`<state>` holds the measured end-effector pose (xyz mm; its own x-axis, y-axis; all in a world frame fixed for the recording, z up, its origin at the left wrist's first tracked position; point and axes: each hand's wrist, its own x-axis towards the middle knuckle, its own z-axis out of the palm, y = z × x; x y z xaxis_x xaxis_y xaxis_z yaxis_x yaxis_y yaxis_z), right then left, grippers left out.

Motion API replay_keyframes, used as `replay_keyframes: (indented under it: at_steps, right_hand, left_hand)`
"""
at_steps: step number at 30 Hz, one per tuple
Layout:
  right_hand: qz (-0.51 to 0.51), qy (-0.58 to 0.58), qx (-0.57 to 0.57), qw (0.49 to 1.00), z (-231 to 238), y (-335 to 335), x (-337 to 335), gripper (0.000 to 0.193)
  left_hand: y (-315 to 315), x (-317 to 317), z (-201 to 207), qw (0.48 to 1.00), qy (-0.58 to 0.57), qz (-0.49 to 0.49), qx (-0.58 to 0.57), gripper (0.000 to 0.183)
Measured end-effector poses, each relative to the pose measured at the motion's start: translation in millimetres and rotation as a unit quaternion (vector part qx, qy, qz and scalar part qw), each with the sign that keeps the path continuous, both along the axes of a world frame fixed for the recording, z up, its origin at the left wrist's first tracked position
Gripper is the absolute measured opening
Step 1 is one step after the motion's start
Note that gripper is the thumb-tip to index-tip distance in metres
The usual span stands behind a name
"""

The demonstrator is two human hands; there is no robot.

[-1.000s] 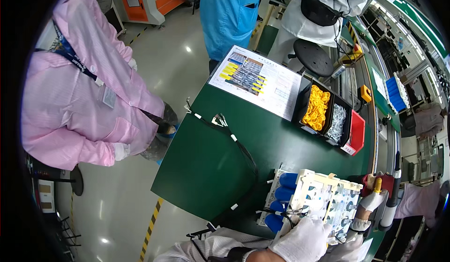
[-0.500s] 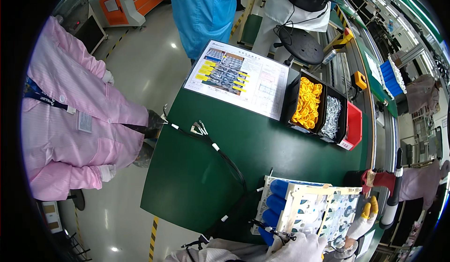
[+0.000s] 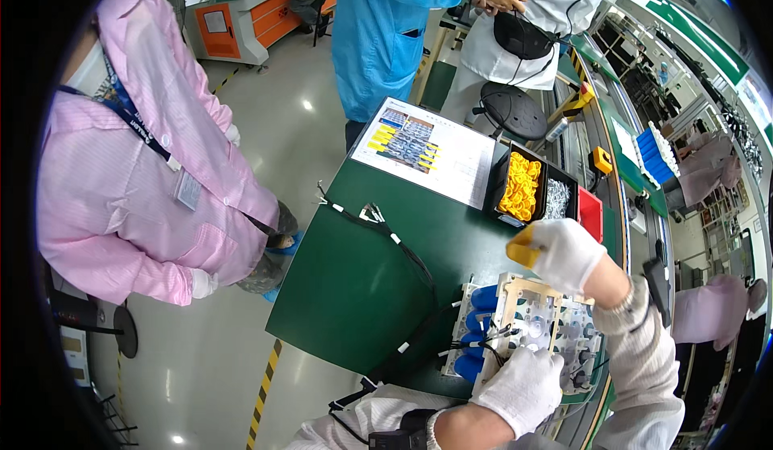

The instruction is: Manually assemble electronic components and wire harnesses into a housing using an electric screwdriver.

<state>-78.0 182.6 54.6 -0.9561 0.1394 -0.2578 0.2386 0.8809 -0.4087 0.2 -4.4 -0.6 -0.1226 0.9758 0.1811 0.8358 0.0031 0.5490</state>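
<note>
A battery module (image 3: 483, 298) of blue cylindrical cells, topped by a cream frame (image 3: 501, 305), lies at the table's near right. My left hand (image 3: 523, 390), in a white glove, rests at the frame's near side with its fingers curled down; what they hold is hidden. Black cable ends (image 3: 491, 339) with small metal terminals lie across the cells beside it. My right hand (image 3: 564, 255), gloved in white with yellow fingertips, is raised past the frame's far side. Its fingers stretch left, just short of a black bin of yellow ring-like parts (image 3: 521, 186); nothing shows in them.
A black bin of silvery metal parts (image 3: 556, 199) and a red bin (image 3: 590, 214) stand beside the yellow parts. A printed sheet (image 3: 459, 160) lies at the table's far edge. A black cable harness (image 3: 415, 261) crosses the green table (image 3: 346, 289). A person in pink (image 3: 145, 176) stands left.
My right hand has lifted from the module's right side and moved up toward the bins. My left hand stays by the frame. The view has shifted; a co-worker's hands now show at the top.
</note>
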Motion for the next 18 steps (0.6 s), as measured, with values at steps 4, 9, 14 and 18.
replay_keyframes:
  at_steps: [4,9,14,18]
  right_hand:
    - [0.280,-0.247,0.228,0.899,-95.9,32.8,-68.5,0.036]
    - [0.224,-0.399,0.232,0.858,-91.9,-31.0,-99.3,0.053]
    - [0.229,-0.456,0.258,0.820,-107.4,-46.1,-108.7,0.055]
    - [0.233,-0.450,0.219,0.834,-106.7,-38.3,-102.9,0.059]
  left_hand:
    - [-11.7,0.7,10.9,0.999,0.037,-0.032,0.009,0.016]
    - [-5.8,2.3,-0.7,0.999,0.038,0.019,0.026,0.013]
    - [-15.1,-6.6,9.9,0.997,0.080,-0.006,0.017,0.017]
    - [-14.3,-6.8,9.3,0.994,0.107,-0.011,0.017,0.017]
